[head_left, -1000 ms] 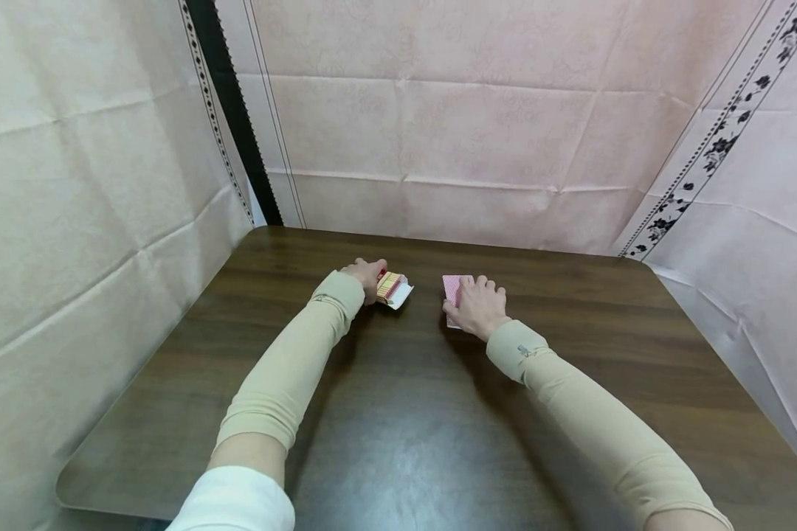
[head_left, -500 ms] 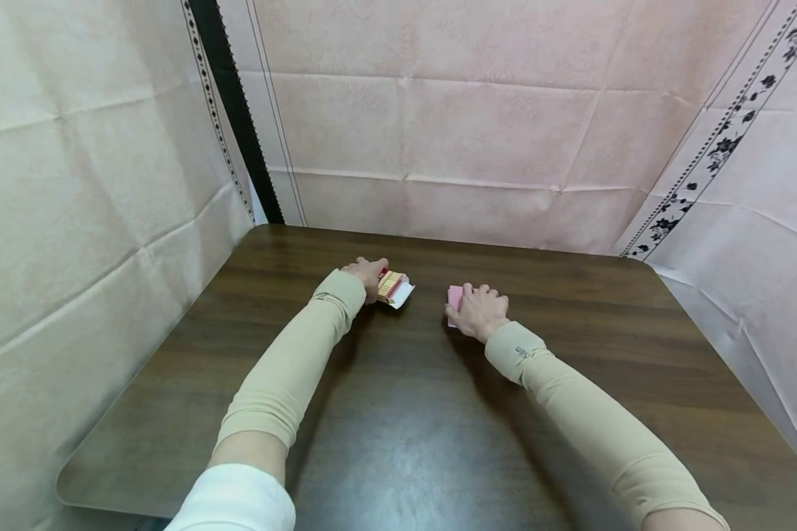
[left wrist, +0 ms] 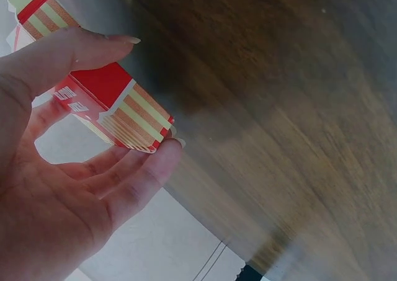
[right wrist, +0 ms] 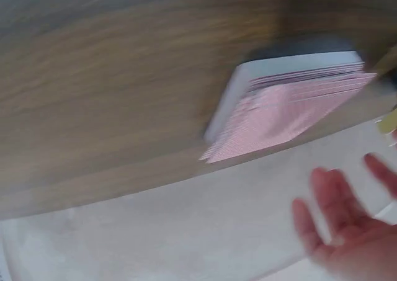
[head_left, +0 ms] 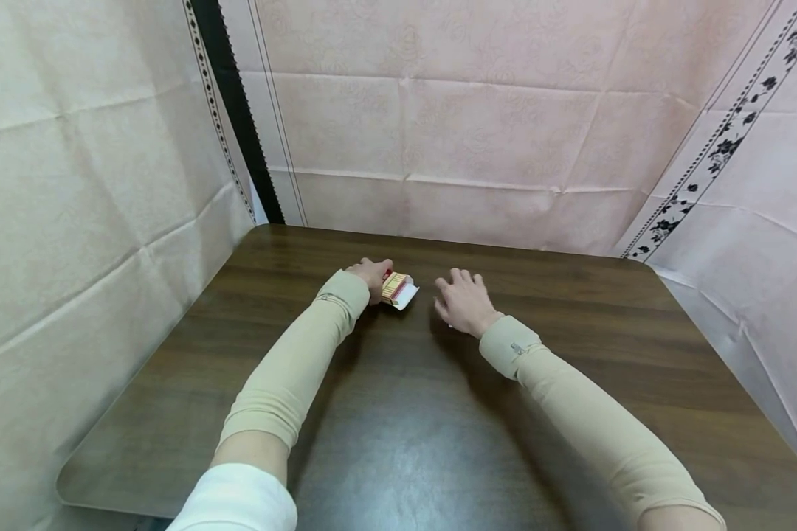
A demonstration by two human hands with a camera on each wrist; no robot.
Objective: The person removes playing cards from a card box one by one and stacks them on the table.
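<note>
My left hand (head_left: 370,277) grips a small red carton (head_left: 398,287) with yellow stripes, thumb on one face and fingers under the other. In the left wrist view the carton (left wrist: 108,89) is tilted. Its white flap hangs open toward the right in the head view. A deck of playing cards (right wrist: 291,110) with pink patterned backs lies on the table in the right wrist view, its upper cards fanned out of line. My right hand (right wrist: 353,225) is apart from it, fingers spread. In the head view my right hand (head_left: 466,301) hides nearly all of the deck.
The dark wooden table (head_left: 398,428) has rounded corners. A pale creased cloth (head_left: 485,140) hangs along its far edge, with more cloth at left (head_left: 93,221) and right (head_left: 757,243). A dark strip (head_left: 239,110) shows at the back left.
My right hand has let go of the deck, and its fingers have spread and shifted slightly left. The left hand and carton have moved a little to the right.
</note>
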